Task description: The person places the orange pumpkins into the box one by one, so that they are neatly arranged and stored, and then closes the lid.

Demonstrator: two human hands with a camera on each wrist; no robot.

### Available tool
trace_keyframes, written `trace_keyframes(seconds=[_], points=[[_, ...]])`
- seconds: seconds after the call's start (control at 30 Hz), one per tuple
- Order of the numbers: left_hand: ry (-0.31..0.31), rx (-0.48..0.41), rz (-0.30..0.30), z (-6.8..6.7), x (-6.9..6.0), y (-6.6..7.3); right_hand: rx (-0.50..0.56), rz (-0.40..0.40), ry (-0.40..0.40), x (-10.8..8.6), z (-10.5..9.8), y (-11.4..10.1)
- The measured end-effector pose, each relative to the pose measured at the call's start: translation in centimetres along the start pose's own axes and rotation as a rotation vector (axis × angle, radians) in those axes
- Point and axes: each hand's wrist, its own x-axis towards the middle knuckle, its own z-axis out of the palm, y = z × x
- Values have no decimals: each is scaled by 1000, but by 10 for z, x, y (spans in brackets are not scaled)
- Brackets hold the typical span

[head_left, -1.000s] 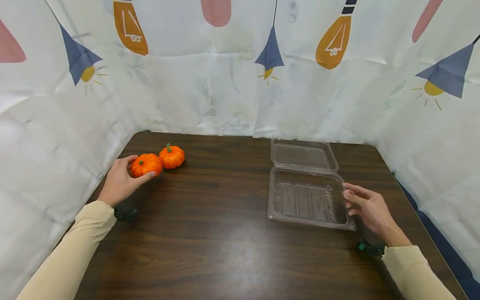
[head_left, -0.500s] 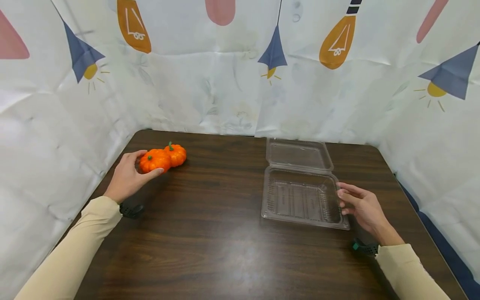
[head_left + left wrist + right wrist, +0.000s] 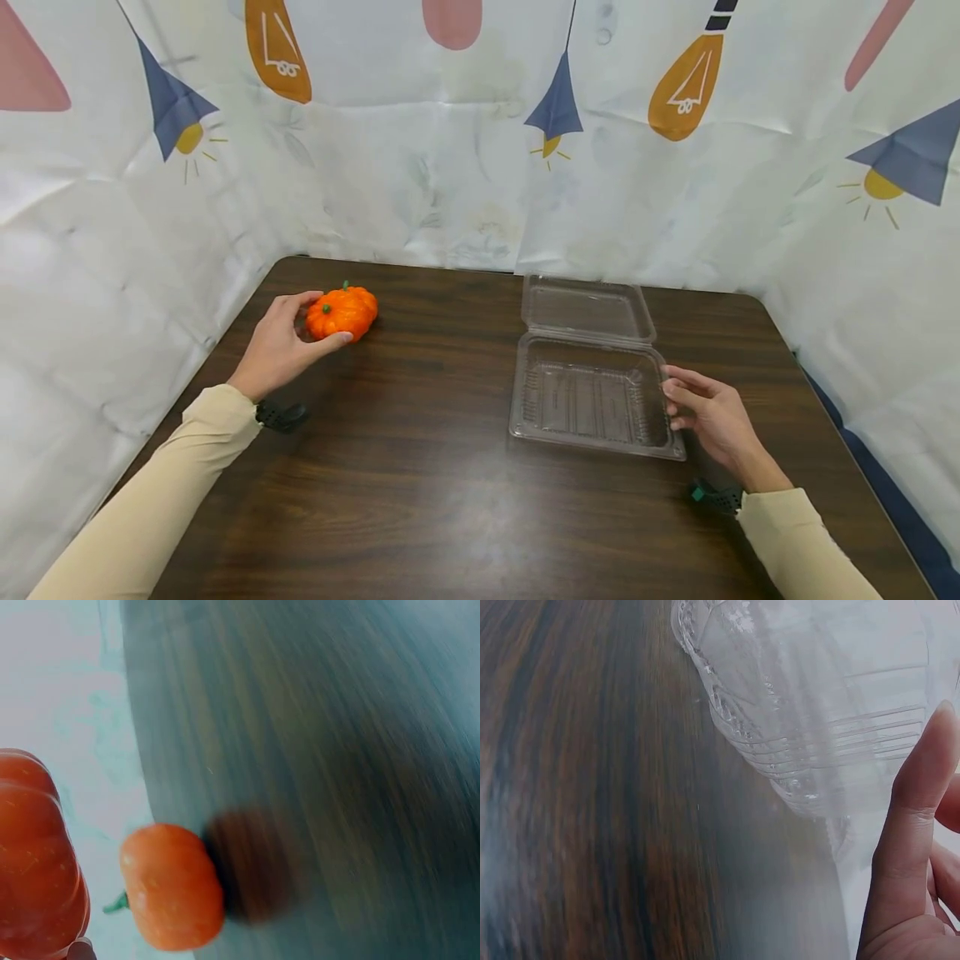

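My left hand (image 3: 279, 343) holds a small orange pumpkin (image 3: 332, 318) with a green stem between thumb and fingers, at the table's far left. A second orange pumpkin (image 3: 366, 305) sits just behind it, partly hidden in the head view. The left wrist view shows this second pumpkin (image 3: 171, 889) apart from the held pumpkin (image 3: 34, 862), with a dark shadow beside it. On the right, my right hand (image 3: 708, 417) pinches the right rim of a clear plastic clamshell container (image 3: 517, 387), seen close up in the right wrist view. Its lid (image 3: 588, 307) lies folded back, away from me.
Both hands work over a dark wood-grain table (image 3: 420, 467). A white cloth curtain (image 3: 420, 192) printed with lamps and bulbs surrounds its back and sides. The container's lid reaches close to the table's back edge.
My left hand has carried its pumpkin to the right, so it now overlaps the second pumpkin in the head view. My right hand has drawn the container slightly to the left.
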Motion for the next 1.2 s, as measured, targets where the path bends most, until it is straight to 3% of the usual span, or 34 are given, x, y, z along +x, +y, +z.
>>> trace_keyframes(seconds=[0.53,0.8,1.2], points=[[-38,-102,42,10,0,34,-28,1,12,6,11,6],[-43,-70,76,13,0,43,-22,0,4,8,18,6],[-80,-99,101,19,2,59,-32,15,10,13,35,5]])
